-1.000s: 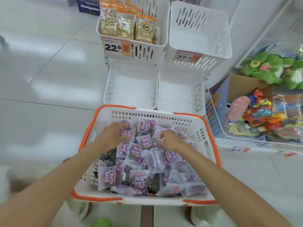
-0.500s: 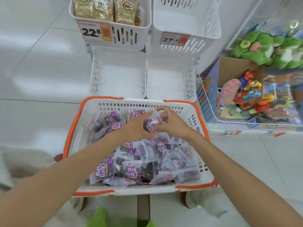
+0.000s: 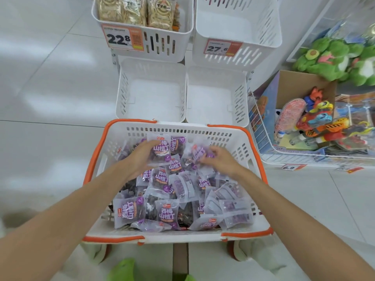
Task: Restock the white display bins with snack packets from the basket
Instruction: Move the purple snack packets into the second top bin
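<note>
Your left hand (image 3: 140, 159) holds a purple snack packet (image 3: 161, 152) at the far end of the basket (image 3: 95, 157). Your thumb lies over its top corner and your fingers curl under it. Your right hand (image 3: 222, 162) pinches another packet (image 3: 195, 155) just beside the first one. That one looks blurry.

Both hands are inside the basket, above the pile of packets (image 3: 168, 199) that lies in it. The basket is white with an orange rim.

Just past the basket sit two low white bins side by side, the left low bin (image 3: 152, 98) and the right low bin (image 3: 215, 100). Two more white bins sit above them. The top left bin (image 3: 162, 49) holds brown snack bags (image 3: 140, 13) and has a price tag (image 3: 121, 38) that says 22.8. The top right bin (image 3: 253, 55) has a tag (image 3: 222, 48) that says 27.6.
</note>
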Available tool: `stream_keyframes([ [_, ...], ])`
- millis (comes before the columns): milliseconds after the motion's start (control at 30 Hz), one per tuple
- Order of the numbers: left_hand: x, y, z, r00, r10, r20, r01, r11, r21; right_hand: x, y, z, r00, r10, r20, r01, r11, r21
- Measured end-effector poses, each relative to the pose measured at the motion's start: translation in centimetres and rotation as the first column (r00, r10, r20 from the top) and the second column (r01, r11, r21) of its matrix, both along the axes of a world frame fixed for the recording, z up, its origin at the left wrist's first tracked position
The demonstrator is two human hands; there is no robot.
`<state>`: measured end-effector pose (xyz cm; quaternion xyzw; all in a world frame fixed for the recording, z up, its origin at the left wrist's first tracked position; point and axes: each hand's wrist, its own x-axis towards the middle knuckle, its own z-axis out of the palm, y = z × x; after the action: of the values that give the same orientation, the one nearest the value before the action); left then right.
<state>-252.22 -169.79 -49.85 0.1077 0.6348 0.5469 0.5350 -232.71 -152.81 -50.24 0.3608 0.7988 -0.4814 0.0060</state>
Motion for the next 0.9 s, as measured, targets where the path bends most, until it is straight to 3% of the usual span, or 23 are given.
stream_keyframes([
  [67,0.2,0.5,0.2,0.994,0.045,0.103,-0.049,0.998,0.038,-1.1,0.4,2.1,0.984,-0.099,-0.150,0.054,0.959,-0.278],
  [167,1.3,1.8,1.1,0.982,0.001,0.191,-0.020,0.995,0.100,-2.5,0.0,4.1,0.955,-0.193,-0.224,0.063,0.873,-0.484],
  [267,2.1,3.0,2.2,0.974,-0.019,0.225,-0.019,0.986,0.165,-3.4,-0.5,4.2,0.930,-0.276,-0.243,0.085,0.803,-0.590],
  [400,1.5,3.9,2.6,0.966,-0.047,0.253,-0.004,0.980,0.199,-3.9,-0.4,4.1,0.901,-0.349,-0.257,0.152,0.810,-0.567],
  [533,1.2,5.6,2.8,0.990,-0.137,0.015,0.133,0.979,0.153,-4.7,0.6,4.2,0.897,-0.376,-0.233,0.243,0.858,-0.452],
  [667,0.6,9.1,5.2,0.955,-0.170,-0.245,0.214,0.962,0.169,-6.4,3.2,6.1,0.896,-0.335,-0.290,0.238,0.916,-0.324],
  [800,-0.9,13.5,9.6,0.908,-0.110,-0.404,0.246,0.922,0.300,-9.2,6.8,9.7,0.838,-0.374,-0.397,0.145,0.854,-0.499],
  [900,-3.3,16.9,12.4,0.849,-0.134,-0.511,0.341,0.878,0.336,-10.3,10.4,13.5,0.856,-0.212,-0.472,0.043,0.938,-0.344],
])
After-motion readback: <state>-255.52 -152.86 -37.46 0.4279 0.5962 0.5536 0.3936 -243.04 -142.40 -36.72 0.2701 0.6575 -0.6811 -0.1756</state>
